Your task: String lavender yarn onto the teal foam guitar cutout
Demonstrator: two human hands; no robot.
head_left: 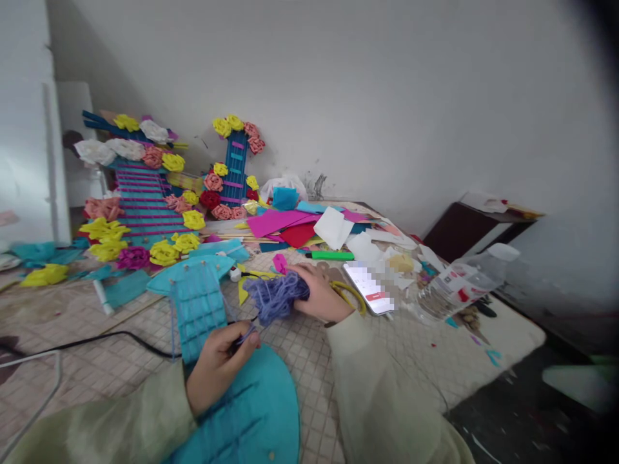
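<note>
My right hand (322, 296) is closed around a loose bundle of purple-blue yarn (276, 299) above the table. My left hand (220, 367) pinches a strand of the same yarn between thumb and fingertips, a little nearer to me. Beneath the left hand lies a large turquoise cutout (278, 393) with a narrow middle and rounded ends. Strands run across its neck, and small pin-like dots show near its edges. Part of the cutout is hidden by my left hand and sleeve. Yellow scissor handles (356, 296) stick out just beyond my right hand.
Two flower-trimmed blue cutouts (149, 193) (235, 167) lean at the back. Coloured paper (275, 222) is piled before the wall. A green marker (331, 256), a lit phone (360, 278) and a tilted plastic bottle (447, 293) lie rightward. A black cable (120, 334) crosses the left side.
</note>
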